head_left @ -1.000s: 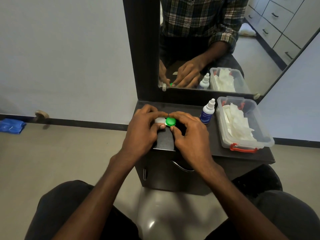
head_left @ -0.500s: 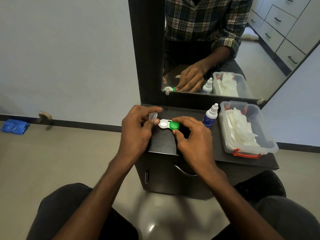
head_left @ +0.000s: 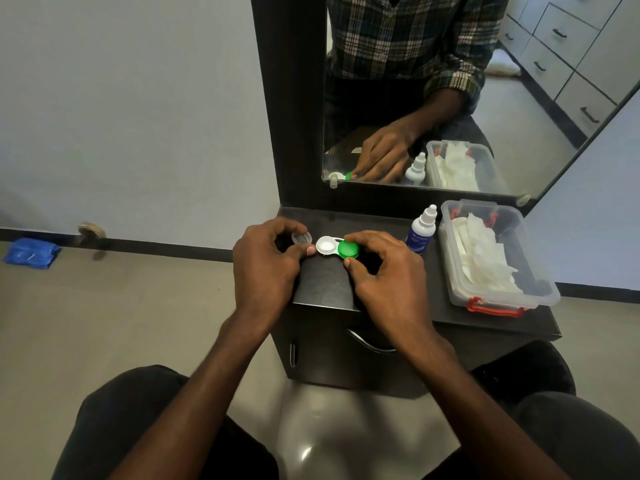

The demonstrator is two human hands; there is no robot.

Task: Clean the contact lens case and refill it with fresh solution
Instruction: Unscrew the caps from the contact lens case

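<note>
I see left hand [head_left: 266, 268] pinching clear cap [head_left: 300, 238], fingers curled; right hand [head_left: 388, 271] fingers clamped on green cap [head_left: 348, 249] of case [head_left: 326, 244]. Bottle [head_left: 420, 232] just right.

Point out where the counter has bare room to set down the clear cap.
Bare counter lies in front of the lens case, between the left hand and right hand. A strip runs along the mirror base behind the clear cap. Crowded: solution bottle beside the tissue box.
</note>
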